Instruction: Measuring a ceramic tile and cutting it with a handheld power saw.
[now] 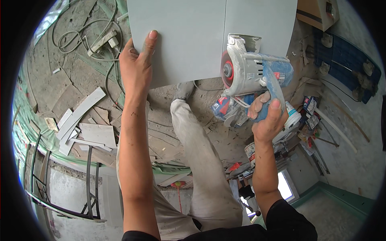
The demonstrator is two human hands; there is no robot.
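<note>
A large pale grey tile spans the top middle, crossed lengthwise by a thin dark line. My left hand grips its left edge, thumb on the top face and fingers curled under. My right hand is closed round the blue handle of a dusty handheld tile cutter. The cutter's red-and-dark round blade stands at the tile's near edge, close to the line's end. Whether the blade touches the tile cannot be made out.
White tile offcuts lie on the dirty floor at left. A power strip with coiled cable is at upper left. Below the cutter are bags and buckets. A metal frame stands lower left; a cardboard box sits upper right.
</note>
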